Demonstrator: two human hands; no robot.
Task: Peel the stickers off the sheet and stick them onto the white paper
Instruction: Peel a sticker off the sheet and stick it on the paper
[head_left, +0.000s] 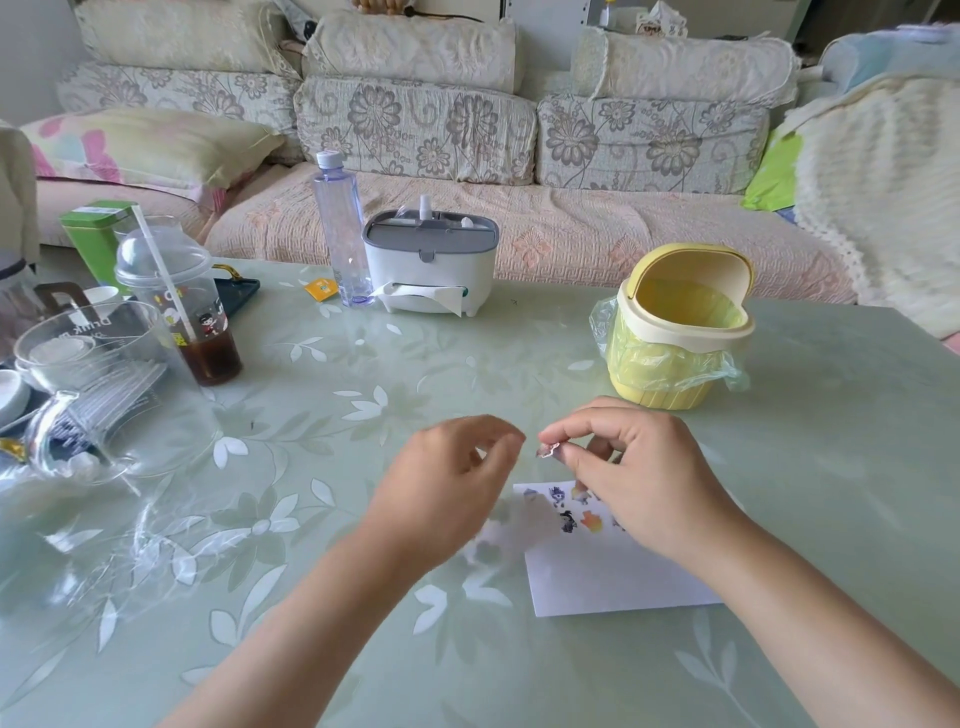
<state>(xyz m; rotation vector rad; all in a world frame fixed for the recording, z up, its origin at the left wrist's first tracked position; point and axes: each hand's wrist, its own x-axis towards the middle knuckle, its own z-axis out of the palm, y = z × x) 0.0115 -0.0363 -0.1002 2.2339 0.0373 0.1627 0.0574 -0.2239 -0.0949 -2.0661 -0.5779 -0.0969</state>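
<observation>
White paper lies under a pinched sticker, with room left to take it.

The right hand (639, 483) pinches a small, crumpled pinkish sticker (548, 449) between thumb and fingertips, held in the air. The left hand (447, 488) hovers just beside it at nine o'clock, fingers loosely curled and holding nothing visible. The white paper (613, 577) lies flat on the green leaf-patterned tabletop (311, 415) at six o'clock from the sticker, its long axis roughly nine to three. Cartoon stickers (569, 521) already sit along its far edge and bare paper lies nearer the person, so the right hand looks best placed to press straight down. The sticker sheet itself cannot be made out.
</observation>
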